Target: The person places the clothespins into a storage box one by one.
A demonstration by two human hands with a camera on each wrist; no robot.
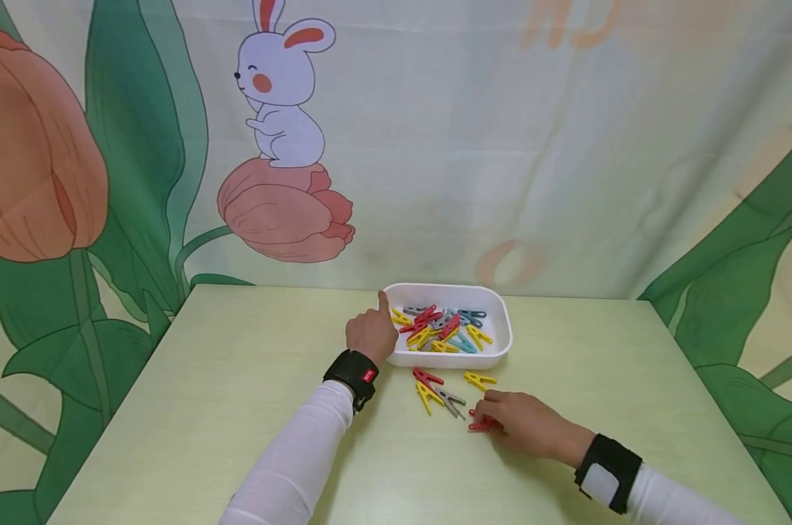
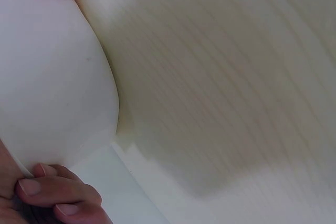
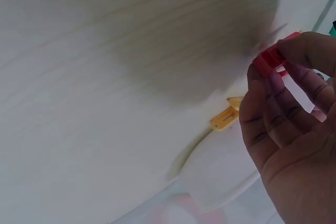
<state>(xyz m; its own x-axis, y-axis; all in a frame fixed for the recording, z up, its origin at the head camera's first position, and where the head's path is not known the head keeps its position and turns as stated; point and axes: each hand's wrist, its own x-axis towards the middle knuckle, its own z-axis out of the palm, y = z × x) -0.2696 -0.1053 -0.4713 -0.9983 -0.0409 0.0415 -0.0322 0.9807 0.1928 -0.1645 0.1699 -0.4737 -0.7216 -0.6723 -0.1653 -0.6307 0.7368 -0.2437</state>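
Observation:
In the head view, my left hand (image 1: 372, 334) is at the left end of a white plastic tray (image 1: 448, 359), gripping its rim. The left wrist view shows curled fingers (image 2: 58, 190) against the tray's outer wall. Several red, yellow, grey and blue clothespins lie jumbled inside the tray. Over the table in front, my right hand (image 1: 530, 425) pinches a red clothespin (image 3: 270, 59) between thumb and fingers. Close to it lie a yellow clothespin (image 1: 479, 380), another yellow one (image 1: 427, 396), a red one (image 1: 427, 376) and grey clothespin (image 1: 450, 399).
The tray stands near the back edge of a pale wood-grain table (image 1: 238, 408). Behind it hangs a curtain (image 1: 422, 160) printed with a rabbit, tulips and leaves.

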